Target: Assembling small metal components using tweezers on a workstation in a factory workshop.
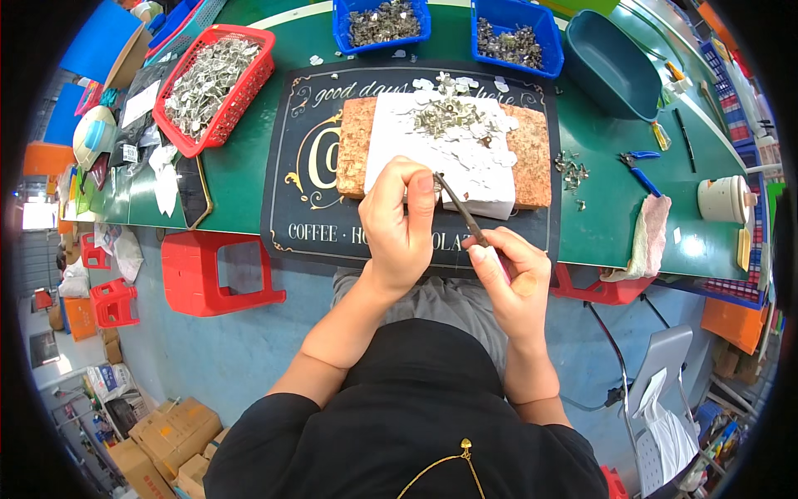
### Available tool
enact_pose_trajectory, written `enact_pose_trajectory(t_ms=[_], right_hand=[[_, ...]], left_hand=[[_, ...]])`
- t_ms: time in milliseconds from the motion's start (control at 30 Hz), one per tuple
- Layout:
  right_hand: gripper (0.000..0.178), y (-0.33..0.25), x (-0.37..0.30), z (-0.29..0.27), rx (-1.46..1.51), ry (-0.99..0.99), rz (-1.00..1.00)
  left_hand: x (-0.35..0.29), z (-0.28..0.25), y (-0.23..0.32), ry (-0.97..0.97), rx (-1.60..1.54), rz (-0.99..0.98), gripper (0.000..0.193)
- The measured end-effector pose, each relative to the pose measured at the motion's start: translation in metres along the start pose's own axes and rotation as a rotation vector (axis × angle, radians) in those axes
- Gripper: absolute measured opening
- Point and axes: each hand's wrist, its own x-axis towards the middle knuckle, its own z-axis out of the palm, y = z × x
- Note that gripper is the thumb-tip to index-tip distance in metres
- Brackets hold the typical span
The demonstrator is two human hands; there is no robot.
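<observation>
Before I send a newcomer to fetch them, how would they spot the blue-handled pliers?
Find the green table and the black mat on it. To the mat's right, just above the pink cloth, lie the pliers. Two spread, bright blue handles set them apart from the straight dark stick at their right.

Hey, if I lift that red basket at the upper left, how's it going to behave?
The red basket is probably heavy for its size, being piled with small metal parts. Being slotted, it may flex a little under that load. Loose pieces could spill if it tips.
</observation>
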Motion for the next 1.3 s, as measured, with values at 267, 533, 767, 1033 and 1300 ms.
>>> enact_pose_trajectory(t_ms=[267,533,767,1033,1300], right_hand=[[0.012,0.0,-0.001,0.002,-0.009,-0.017,0.014],[0.019,-0.002,-0.004,0.006,0.113,-0.051,0.022],[0.036,0.011,-0.012,0.004,1.445,-0.6,0.842],[0.033,0.002,-0.011,-0.023,0.662,-0.198,0.399],[0.021,0.013,0.011,-0.091,-0.68,0.512,0.183]], left_hand=[[0.003,-0.002,0.016,-0.111,-0.17,-0.202,0.023],[0.002,-0.002,0.012,-0.222,-0.826,-0.504,0.033],[-0.003,0.003,0.015,-0.248,-1.072,-0.558,0.033],[0.013,-0.002,0.018,-0.302,-0.342,-0.366,0.018],[0.042,0.022,-0.009,-0.391,0.668,0.265,0.015]])
